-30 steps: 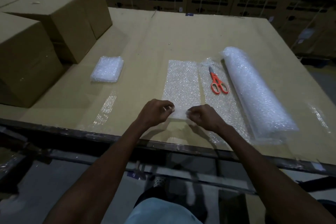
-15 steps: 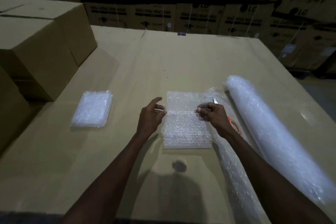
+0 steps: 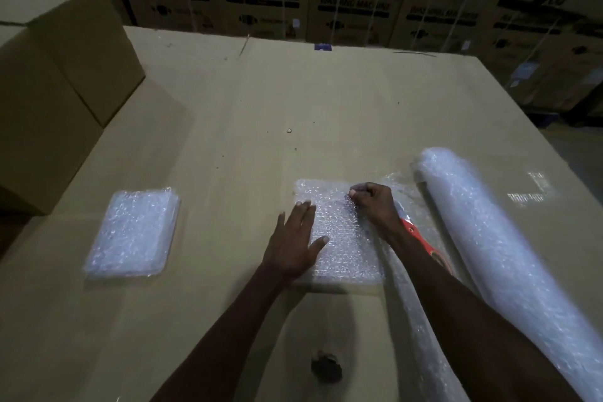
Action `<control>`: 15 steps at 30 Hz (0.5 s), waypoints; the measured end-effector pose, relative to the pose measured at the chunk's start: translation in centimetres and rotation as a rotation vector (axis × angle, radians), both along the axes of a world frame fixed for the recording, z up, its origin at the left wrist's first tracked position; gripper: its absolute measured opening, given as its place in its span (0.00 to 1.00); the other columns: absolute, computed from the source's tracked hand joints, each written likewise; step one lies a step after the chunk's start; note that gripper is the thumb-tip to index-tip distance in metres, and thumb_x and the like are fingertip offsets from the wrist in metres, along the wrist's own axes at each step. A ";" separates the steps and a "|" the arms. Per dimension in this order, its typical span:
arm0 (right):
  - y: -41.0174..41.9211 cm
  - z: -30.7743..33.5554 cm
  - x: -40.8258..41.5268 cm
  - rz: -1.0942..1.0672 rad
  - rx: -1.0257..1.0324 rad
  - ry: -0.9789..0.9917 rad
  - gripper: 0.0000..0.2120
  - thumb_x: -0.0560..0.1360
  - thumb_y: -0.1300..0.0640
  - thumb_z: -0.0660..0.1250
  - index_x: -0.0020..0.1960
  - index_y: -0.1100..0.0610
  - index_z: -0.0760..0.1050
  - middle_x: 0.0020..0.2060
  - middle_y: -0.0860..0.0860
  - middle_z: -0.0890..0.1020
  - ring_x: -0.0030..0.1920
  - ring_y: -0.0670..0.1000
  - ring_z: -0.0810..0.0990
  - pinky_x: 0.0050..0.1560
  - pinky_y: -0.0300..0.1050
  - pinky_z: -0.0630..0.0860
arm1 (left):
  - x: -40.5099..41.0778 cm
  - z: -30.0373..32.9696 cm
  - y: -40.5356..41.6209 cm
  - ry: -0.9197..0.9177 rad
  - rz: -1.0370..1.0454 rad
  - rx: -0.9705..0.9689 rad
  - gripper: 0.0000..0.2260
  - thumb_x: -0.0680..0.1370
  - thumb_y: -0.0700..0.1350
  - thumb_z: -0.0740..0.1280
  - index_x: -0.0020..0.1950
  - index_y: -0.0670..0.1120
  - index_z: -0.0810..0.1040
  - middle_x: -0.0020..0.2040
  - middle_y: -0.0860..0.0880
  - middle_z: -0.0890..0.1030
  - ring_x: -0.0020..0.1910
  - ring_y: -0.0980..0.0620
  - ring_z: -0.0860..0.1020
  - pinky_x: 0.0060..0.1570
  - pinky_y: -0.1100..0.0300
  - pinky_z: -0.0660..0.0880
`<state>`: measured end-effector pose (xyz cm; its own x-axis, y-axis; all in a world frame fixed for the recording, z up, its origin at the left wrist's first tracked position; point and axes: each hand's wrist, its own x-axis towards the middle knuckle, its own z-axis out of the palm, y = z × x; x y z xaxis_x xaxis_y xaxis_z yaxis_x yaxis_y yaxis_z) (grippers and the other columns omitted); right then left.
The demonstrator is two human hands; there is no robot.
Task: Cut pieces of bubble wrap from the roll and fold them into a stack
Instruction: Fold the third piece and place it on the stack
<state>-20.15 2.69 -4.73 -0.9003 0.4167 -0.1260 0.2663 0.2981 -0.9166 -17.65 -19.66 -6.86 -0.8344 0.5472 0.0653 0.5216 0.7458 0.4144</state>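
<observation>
Left hand: the left hand (image 3: 293, 240) lies flat, fingers straight and spread, palm down on the left edge of the folded piece of bubble wrap (image 3: 342, 238); the thumb reaches onto the wrap toward 3 o'clock.
Right hand: the right hand (image 3: 372, 202) has its fingers curled and rests knuckles-down on the upper right part of the same piece; whether it pinches the top layer cannot be told.
Folded piece: it lies flat on the bench (image 3: 228, 108) at about the centre of the view, roughly rectangular, its long side running from 6 to 12 o'clock.
Roll: the bubble wrap roll (image 3: 489, 245) lies on the bench at 3 o'clock of the folded piece, running from 11 o'clock down to 5 o'clock; a loose unrolled sheet (image 3: 414, 330) spreads from it toward the folded piece and passes under the right forearm.
Scissors: orange-handled scissors (image 3: 421, 237) lie on that loose sheet, between the roll and the folded piece, largely hidden by the right wrist.
Stack: a stack of folded bubble wrap (image 3: 133, 232) sits at 9 o'clock, well apart from the hands.
Surroundings: plain cardboard boxes (image 3: 58, 75) stand on the bench at 10 o'clock; printed washing machine cartons (image 3: 326, 3) line the far side at 12 o'clock.
</observation>
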 end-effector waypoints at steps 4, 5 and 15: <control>0.5 -0.4 -1.7 0.008 0.001 -0.002 0.03 0.74 0.59 0.73 0.47 0.57 0.85 0.42 0.56 0.87 0.41 0.53 0.84 0.50 0.57 0.82 | -1.1 -1.2 0.8 0.081 -0.024 -0.034 0.35 0.80 0.65 0.48 0.80 0.42 0.60 0.80 0.44 0.59 0.79 0.45 0.57 0.76 0.44 0.51; 0.5 -0.2 -1.8 0.007 0.007 0.000 0.04 0.74 0.59 0.73 0.48 0.57 0.85 0.42 0.56 0.87 0.43 0.55 0.85 0.51 0.58 0.82 | -1.2 -1.6 0.8 0.123 -0.037 -0.043 0.34 0.81 0.64 0.50 0.78 0.41 0.64 0.79 0.42 0.64 0.78 0.44 0.62 0.74 0.41 0.57; -2.7 0.5 1.1 0.275 0.564 0.133 0.24 0.82 0.55 0.66 0.76 0.62 0.69 0.74 0.59 0.73 0.71 0.58 0.74 0.71 0.51 0.68 | -1.4 -3.1 1.2 0.160 -0.016 -0.100 0.34 0.83 0.63 0.47 0.78 0.39 0.64 0.79 0.41 0.63 0.78 0.43 0.62 0.74 0.38 0.56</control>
